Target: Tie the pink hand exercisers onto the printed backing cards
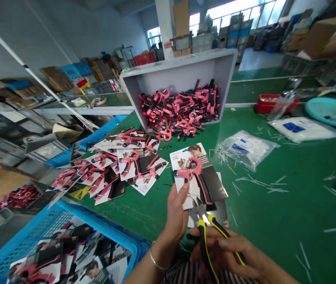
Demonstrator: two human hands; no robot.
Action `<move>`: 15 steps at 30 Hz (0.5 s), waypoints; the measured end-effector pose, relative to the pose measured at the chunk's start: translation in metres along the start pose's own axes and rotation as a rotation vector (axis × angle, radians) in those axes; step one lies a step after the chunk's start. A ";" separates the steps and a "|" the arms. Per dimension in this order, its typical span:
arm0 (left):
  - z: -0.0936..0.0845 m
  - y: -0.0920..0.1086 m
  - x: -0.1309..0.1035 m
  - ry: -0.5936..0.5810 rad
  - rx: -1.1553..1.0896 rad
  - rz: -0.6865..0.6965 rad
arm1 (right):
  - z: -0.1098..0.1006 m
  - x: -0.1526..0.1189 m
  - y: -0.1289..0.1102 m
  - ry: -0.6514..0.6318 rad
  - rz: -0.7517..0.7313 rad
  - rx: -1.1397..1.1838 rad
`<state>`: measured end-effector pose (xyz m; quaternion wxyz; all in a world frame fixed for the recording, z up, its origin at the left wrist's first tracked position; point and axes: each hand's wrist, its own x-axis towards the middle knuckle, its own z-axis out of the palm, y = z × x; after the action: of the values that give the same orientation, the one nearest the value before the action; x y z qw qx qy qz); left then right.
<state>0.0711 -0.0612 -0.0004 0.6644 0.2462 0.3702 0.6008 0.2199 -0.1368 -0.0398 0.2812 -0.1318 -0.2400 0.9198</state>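
Observation:
My left hand (pixel 177 211) is closed on a printed backing card (pixel 209 169) that carries a pink and black hand grip strengthener (pixel 195 169). The thumb presses on the front of the card, near the grip's pink handle. In my right hand (pixel 229 252) are diagonal cutting pliers (pixel 205 227) with yellow and black handles. Their jaws point up and stand slightly apart at the card's lower edge; whether they touch it I cannot tell. Under the held card, part of another card (pixel 222 213) shows on the green table.
A tilted grey bin (pixel 179 75) of pink hand grips stands at the back. Carded grips (pixel 132 161) are piled on the left, above a blue basket (pixel 97 215). Bags of white cable ties (pixel 244 148), loose tie clippings (pixel 256 181) and a turquoise tray (pixel 330 106) lie on the right.

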 end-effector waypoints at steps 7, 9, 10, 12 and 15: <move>0.002 0.001 -0.012 -0.037 0.064 -0.056 | -0.008 0.004 0.002 -0.011 -0.004 0.034; 0.002 0.001 -0.014 -0.049 0.059 -0.058 | -0.013 0.004 0.009 -0.011 -0.032 0.088; 0.003 0.001 -0.015 -0.058 0.051 -0.059 | -0.015 0.005 0.013 -0.015 -0.047 0.115; 0.002 0.000 -0.015 -0.074 0.036 -0.056 | -0.017 0.004 0.019 0.002 -0.061 0.130; -0.001 0.001 -0.013 -0.097 0.050 -0.053 | -0.016 0.000 0.022 0.182 -0.031 -0.078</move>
<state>0.0696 -0.0744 0.0025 0.6908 0.2816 0.3587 0.5610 0.2163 -0.1471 -0.0647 0.3106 -0.2217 -0.2511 0.8896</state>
